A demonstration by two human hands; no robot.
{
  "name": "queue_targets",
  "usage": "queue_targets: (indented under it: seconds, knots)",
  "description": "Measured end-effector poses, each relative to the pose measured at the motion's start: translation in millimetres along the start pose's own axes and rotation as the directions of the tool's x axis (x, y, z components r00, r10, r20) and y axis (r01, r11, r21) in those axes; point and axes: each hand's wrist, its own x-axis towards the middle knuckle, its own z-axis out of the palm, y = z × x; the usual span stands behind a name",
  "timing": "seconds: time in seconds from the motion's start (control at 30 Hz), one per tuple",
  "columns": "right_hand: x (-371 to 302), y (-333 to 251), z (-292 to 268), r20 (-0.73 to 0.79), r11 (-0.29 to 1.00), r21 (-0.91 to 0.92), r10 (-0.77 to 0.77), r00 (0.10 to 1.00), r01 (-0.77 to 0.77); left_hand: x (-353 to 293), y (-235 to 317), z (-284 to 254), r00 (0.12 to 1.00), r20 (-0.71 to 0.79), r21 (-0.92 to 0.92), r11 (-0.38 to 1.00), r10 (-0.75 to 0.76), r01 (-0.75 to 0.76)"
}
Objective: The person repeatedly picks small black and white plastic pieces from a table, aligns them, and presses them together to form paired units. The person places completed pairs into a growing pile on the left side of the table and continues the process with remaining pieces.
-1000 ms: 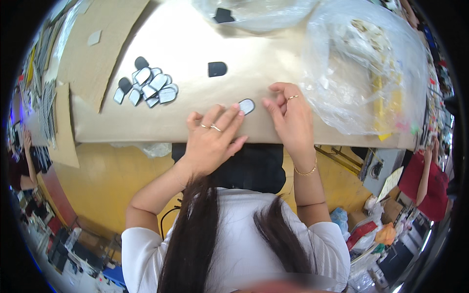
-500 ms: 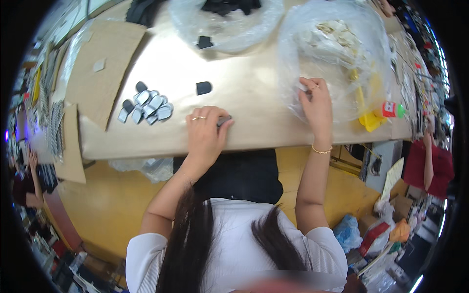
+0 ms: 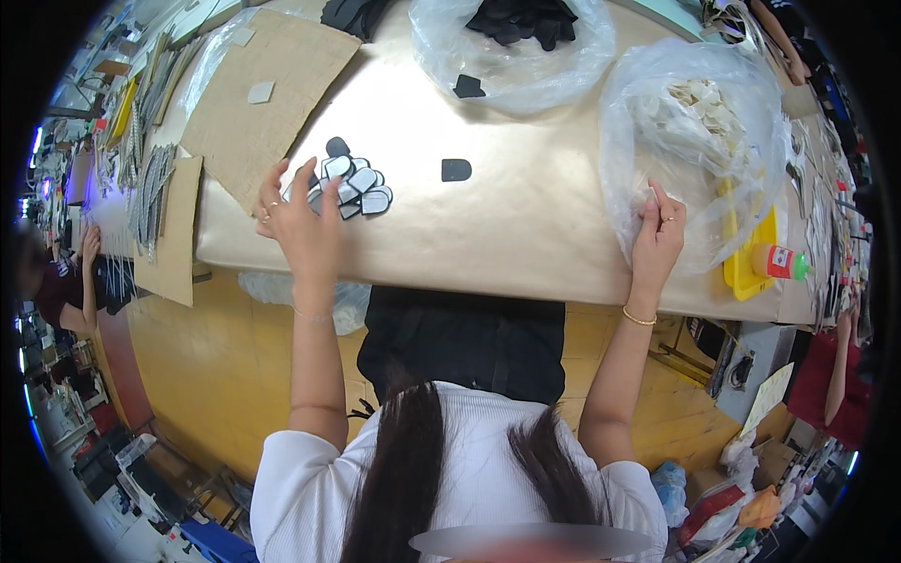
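Observation:
My left hand (image 3: 302, 225) is over the left edge of a pile of small black pieces with white faces (image 3: 359, 188), its fingers spread and apart. The pieces are rounded at one end. My right hand (image 3: 659, 239) is at the near side of a clear plastic bag (image 3: 615, 141) holding cream-white pieces (image 3: 699, 113). Its thumb and forefinger are pinched together; a pale bit shows at the tips, too small to name. A single dark rounded piece (image 3: 456, 170) lies flat on the table between my hands.
A second clear bag (image 3: 432, 56) holds black pieces (image 3: 526, 21). Brown cardboard (image 3: 272, 75) lies at the left. At the right are a yellow tray (image 3: 743, 272) and a red-labelled bottle with green cap (image 3: 779, 262). Other people work at both sides.
My left hand has moved left from the table's front to the pile, its fingers now open, no longer holding the dark piece. My right hand stays by the bag. The view has shifted.

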Motion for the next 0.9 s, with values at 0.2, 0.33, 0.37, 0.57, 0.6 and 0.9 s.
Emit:
queue_targets:
  seconds: [0.2,0.33,0.37,0.57,0.6,0.9]
  knots:
    - [-1.6,7.4,2.7,-0.093,0.977,0.196,0.107,0.99,-0.087,-22.1,52.0,32.6,0.866,0.209,-0.388,0.851,0.455,-0.354]
    - [-1.6,7.2,5.0,-0.118,0.888,0.436,0.217,0.969,-0.146,-35.2,68.6,31.6,0.81,0.253,-0.469,0.799,0.529,-0.375]
    - [-1.6,2.5,4.3,-0.125,0.881,0.416,0.299,0.946,-0.224,-42.7,72.3,27.1,0.795,0.259,-0.491,0.783,0.549,-0.382]
    - [-30.4,-69.5,0.8,-0.084,0.903,0.408,-0.105,0.991,0.13,-75.3,80.4,9.0,0.79,0.276,-0.515,0.778,0.547,-0.358]
    - [-39.5,-82.4,4.0,0.088,0.905,0.419,-0.113,0.99,0.067,-76.7,80.4,8.4,0.792,0.281,-0.501,0.786,0.543,-0.361]
    - [-71.0,-97.3,64.2,0.404,0.866,0.423,0.084,0.911,-0.268,-79.9,75.7,14.3,0.831,0.187,-0.507,0.776,0.523,-0.375]
